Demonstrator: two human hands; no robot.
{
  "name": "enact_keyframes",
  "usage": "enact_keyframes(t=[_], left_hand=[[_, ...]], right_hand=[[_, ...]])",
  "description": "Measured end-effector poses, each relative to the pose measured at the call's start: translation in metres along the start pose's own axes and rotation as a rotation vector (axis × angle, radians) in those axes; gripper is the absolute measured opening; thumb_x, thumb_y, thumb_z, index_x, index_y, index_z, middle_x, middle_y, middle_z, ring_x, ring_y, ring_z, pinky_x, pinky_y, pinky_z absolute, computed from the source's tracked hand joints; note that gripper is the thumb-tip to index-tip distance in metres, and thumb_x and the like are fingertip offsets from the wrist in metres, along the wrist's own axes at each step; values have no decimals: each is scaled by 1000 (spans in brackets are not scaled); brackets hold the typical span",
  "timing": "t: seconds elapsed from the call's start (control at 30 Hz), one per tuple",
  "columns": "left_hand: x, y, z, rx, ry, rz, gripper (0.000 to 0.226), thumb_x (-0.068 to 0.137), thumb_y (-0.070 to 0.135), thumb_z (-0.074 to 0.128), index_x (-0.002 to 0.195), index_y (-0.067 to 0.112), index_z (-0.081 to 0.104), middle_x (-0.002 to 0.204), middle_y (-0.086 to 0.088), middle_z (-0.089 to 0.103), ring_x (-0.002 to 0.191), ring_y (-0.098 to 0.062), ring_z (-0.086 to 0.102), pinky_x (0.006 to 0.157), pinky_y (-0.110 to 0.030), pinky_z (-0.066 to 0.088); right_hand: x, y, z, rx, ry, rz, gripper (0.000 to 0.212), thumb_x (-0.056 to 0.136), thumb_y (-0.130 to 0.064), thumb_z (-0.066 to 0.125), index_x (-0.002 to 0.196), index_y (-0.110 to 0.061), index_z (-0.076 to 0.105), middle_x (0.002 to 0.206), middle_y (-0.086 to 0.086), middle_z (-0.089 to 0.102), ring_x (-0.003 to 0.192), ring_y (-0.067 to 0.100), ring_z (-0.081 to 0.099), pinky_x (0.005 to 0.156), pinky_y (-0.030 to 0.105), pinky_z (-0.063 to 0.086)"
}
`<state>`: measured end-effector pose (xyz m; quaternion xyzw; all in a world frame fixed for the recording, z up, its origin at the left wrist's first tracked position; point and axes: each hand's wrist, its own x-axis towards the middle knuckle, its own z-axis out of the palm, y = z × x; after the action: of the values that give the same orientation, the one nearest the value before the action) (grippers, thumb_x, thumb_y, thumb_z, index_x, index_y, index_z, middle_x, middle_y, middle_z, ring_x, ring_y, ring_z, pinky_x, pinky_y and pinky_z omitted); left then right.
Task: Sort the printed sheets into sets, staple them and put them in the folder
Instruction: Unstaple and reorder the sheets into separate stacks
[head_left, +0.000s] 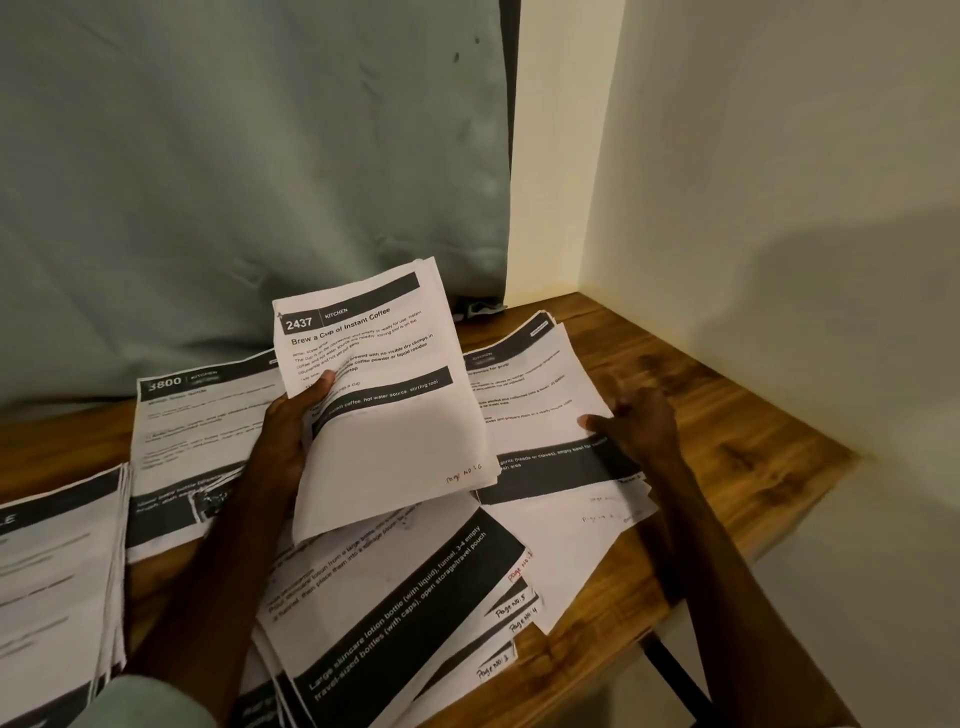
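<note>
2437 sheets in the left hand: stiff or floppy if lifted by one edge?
Likely floppy: the 2437 sheets sag below the left hand. Probably light, one hand holds them up. Top edges sit offset, so they may fan apart.

1. Holds a thin sheaf of white printed sheets (395, 415) raised and tilted in the left hand (288, 431), thumb laid across the printed face, fingers tucked behind and out of sight.
2. Brings the bare left forearm (208, 571) up from the lower left, a pale green sleeve end (140, 696) showing near the elbow.
3. Extends the right hand (641, 426) forward, palm down and low, fingers loosely spread and blurred, thumb tip pointing left; grips nothing visible.
4. Angles the bare right forearm (727, 571) in from the lower right, wrist roughly straight.
</note>
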<state>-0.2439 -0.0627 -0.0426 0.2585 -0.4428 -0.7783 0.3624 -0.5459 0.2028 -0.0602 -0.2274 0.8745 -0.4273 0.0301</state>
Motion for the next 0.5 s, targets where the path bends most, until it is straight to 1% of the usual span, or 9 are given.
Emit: enact_keyframes(t=[0.07, 0.1, 0.17, 0.2, 0.27, 0.3, 0.37, 0.4, 0.5], left_hand=[[-1, 0, 1, 7, 4, -16, 48, 89, 29, 74, 136, 22, 63, 127, -9, 71, 117, -32, 68, 91, -46, 60], [-2, 0, 1, 9, 2, -23, 49, 89, 30, 74, 136, 23, 62, 127, -9, 71, 116, -32, 68, 90, -46, 60], [-3, 0, 2, 11, -5, -23, 49, 89, 30, 73, 137, 23, 62, 126, -9, 72, 115, -31, 69, 88, -45, 61], [-4, 0, 2, 14, -6, -20, 49, 89, 30, 73, 137, 23, 62, 126, -9, 71, 115, -31, 69, 89, -46, 61], [-4, 0, 1, 16, -5, -19, 50, 88, 31, 74, 136, 23, 62, 128, -9, 71, 117, -32, 68, 95, -49, 57], [-4, 0, 1, 15, -3, -19, 50, 88, 31, 75, 136, 24, 62, 129, -9, 70, 119, -33, 67, 99, -51, 55], [-4, 0, 1, 16, 3, -13, 49, 89, 31, 74, 136, 23, 62, 129, -10, 70, 119, -33, 66, 102, -52, 52], [-4, 0, 0, 9, 1, -11, 47, 91, 30, 72, 136, 23, 63, 129, -10, 70, 120, -33, 66, 104, -52, 51], [-3, -1, -2, 2, -29, -18, 46, 92, 30, 72, 136, 24, 63, 131, -11, 69, 123, -35, 64, 109, -55, 44]], right_hand=[[-2, 7, 1, 67, 18, -13, 27, 81, -28, 84, 86, -4, 72, 97, 9, 74, 72, 17, 66, 60, 19, 44], [-4, 9, 2, 108, 22, -17, 29, 82, -28, 83, 94, -2, 74, 103, 10, 75, 80, 22, 70, 64, 21, 49], [-8, 11, 2, 193, 13, -23, 29, 86, -27, 79, 101, -3, 74, 109, 10, 75, 89, 27, 72, 73, 27, 55], [-11, 11, 2, 235, 2, -35, 26, 89, -26, 77, 100, -3, 73, 107, 9, 75, 88, 25, 72, 73, 26, 55], [-16, 12, -1, 307, -5, -60, 18, 92, -25, 72, 88, -8, 69, 96, 5, 74, 79, 22, 70, 64, 18, 53], [-19, 12, -4, 347, -7, -78, 20, 94, -26, 70, 83, -9, 66, 91, 4, 74, 77, 24, 70, 63, 21, 56], [-21, 18, -8, 451, -11, -79, 25, 96, -29, 66, 89, -5, 67, 93, 8, 76, 81, 33, 73, 74, 43, 63], [-23, 19, -11, 523, -14, -76, 24, 98, -29, 64, 95, -6, 68, 97, 9, 77, 83, 34, 74, 78, 50, 62], [-28, 18, -18, 655, -29, -81, 24, 101, -29, 59, 109, -9, 68, 106, 7, 77, 89, 34, 75, 82, 53, 60]])
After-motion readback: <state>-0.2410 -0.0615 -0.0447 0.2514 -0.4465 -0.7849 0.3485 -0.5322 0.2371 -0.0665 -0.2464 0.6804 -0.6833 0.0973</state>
